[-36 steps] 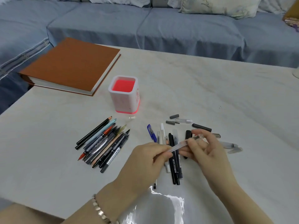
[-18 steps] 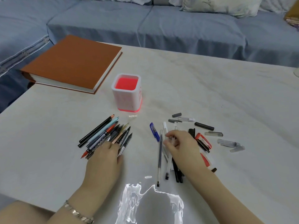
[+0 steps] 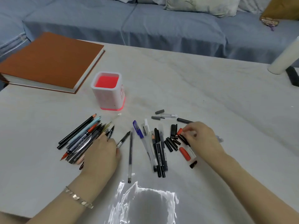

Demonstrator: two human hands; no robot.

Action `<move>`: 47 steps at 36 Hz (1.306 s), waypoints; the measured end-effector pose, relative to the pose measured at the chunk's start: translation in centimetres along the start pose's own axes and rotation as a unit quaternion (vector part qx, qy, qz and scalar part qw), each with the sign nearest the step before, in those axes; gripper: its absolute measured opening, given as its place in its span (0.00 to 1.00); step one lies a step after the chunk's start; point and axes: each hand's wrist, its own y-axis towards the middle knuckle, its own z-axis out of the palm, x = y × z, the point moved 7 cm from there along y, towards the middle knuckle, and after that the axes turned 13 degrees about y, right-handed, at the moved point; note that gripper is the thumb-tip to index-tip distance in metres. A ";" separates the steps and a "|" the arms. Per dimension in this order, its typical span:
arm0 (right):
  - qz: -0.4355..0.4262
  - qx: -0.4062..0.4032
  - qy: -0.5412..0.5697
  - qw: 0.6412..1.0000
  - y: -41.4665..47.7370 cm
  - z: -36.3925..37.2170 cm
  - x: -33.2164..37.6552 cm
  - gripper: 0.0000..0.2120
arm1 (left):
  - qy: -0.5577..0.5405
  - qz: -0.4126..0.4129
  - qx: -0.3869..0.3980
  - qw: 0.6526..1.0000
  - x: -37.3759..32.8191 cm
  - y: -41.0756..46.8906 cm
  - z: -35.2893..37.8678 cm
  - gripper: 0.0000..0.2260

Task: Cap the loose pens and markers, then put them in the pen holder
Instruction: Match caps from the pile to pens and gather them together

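Brown book [image 3: 48, 62] sat far left, its left corner cropped by the frame. Uncapped pen pile [image 3: 77, 138] lay fanned on the table [image 3: 194, 94]. Its near ends were hidden under the left hand [image 3: 100, 152], which lay knuckles-up with fingers bent into the pile. Couldn't tell whether it gripped a pen or only rested there. Bracelet [image 3: 77, 198] was on that wrist.

Pen holder [image 3: 105, 99] stood upright off the book's near-right corner, not touching it, behind the pile, its red inside visible.

Centre had a short black pen [image 3: 123, 139], a long thin black pen [image 3: 130, 156], a blue pen [image 3: 137, 129], then an overlapping pen bunch [image 3: 157, 147] that was hard to count. Black caps [image 3: 171, 143] clustered just right of it.

Right hand [image 3: 202, 138] was over the caps, fingertips pinching a red cap [image 3: 179, 131]. It covered whatever lay beneath, and a clear barrel [image 3: 220, 139] poked out beyond it. Larger red cap [image 3: 185, 153] lay beside that hand. Grey caps [image 3: 159, 112] and a clear cap [image 3: 169, 115] lay behind.

Glare patch [image 3: 142, 204] washed out the near table. At far right a white cylinder [image 3: 284, 57] and a black object [image 3: 292, 75] were both cropped. Blue sofa [image 3: 161, 26] was behind.
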 end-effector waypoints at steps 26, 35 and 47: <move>0.088 -0.154 0.518 0.837 -3.0 -1.7 1.0 0.11 | -0.430 0.052 0.016 0.901 -5.4 -2.4 -4.1 0.06; 0.099 -0.168 0.612 0.766 -5.0 -2.3 2.3 0.10 | -0.445 0.106 0.027 0.889 -6.8 -3.1 -5.1 0.03; 0.100 -0.134 0.592 0.789 -5.5 -1.9 2.9 0.11 | -0.425 0.127 0.019 0.896 -6.8 -3.5 -5.8 0.05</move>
